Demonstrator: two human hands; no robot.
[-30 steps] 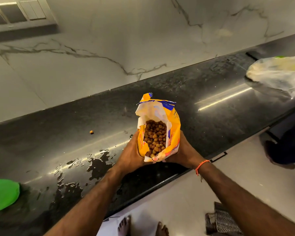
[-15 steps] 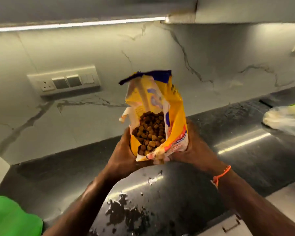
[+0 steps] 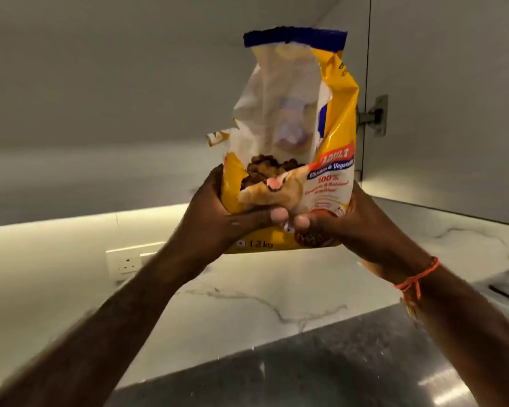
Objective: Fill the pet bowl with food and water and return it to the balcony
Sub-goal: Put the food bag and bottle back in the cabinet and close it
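gripping the opened yellow plastic pet-food bag upright, your left hand and right hand wrap fingers around its base, raised above the black stone counter's back edge, brown kibble showing inside.

Person, head view — two bare forearms entered from the lower corners, no sleeves in sight. Left hand: no ring, watch or band seen. Right hand: likewise unadorned. Right wrist carried an orange thread bracelet — thin cord, knotted, with loose ends trailing below.
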